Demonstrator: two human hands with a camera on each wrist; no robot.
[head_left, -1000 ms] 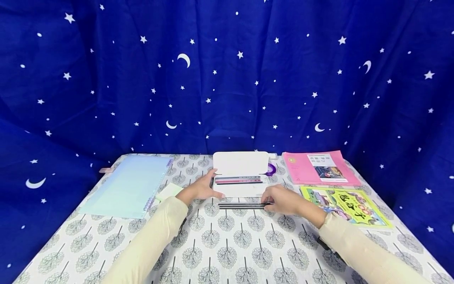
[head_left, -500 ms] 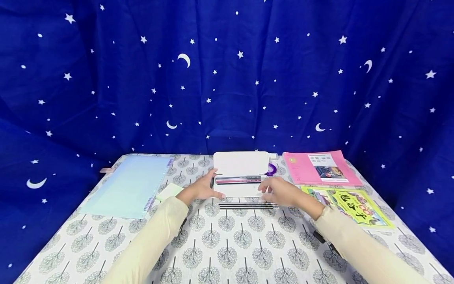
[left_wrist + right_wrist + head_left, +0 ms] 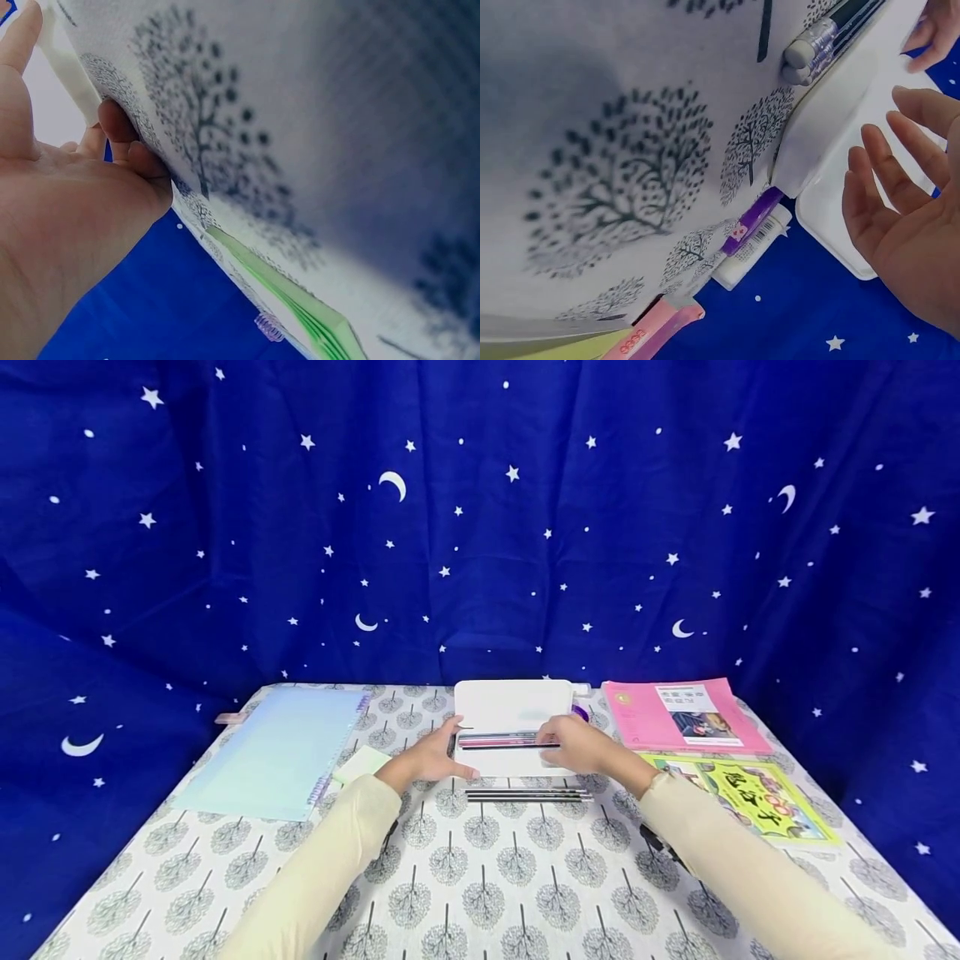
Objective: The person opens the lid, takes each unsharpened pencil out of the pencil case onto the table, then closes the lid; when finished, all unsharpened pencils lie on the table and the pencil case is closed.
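Note:
A white pencil case [image 3: 513, 706] lies with its lid tipped back at the middle of the table. Several pencils [image 3: 487, 741], dark and pink, rest in its tray. My left hand [image 3: 435, 755] holds the case's left end, thumb at the front corner and fingers at the back. Over the tray's right part, my right hand [image 3: 576, 745] overlaps the pencils' ends; in the right wrist view its fingers [image 3: 889, 176] are loosely bent with nothing between them. Several black pencils [image 3: 525, 795] with eraser ends [image 3: 801, 54] lie side by side in front of the case.
Left stands a pale blue spiral notebook [image 3: 273, 752], with green sticky notes [image 3: 362, 763] beside it. Behind the case's right are a purple ring-shaped item [image 3: 580, 713] and a small white labelled item [image 3: 751, 247]. Pink [image 3: 637, 718] and yellow-green [image 3: 772, 802] books lie right.
My right hand has let go of the black pencils' right ends and moved back and left over the case's tray. The left hand stays at the case.

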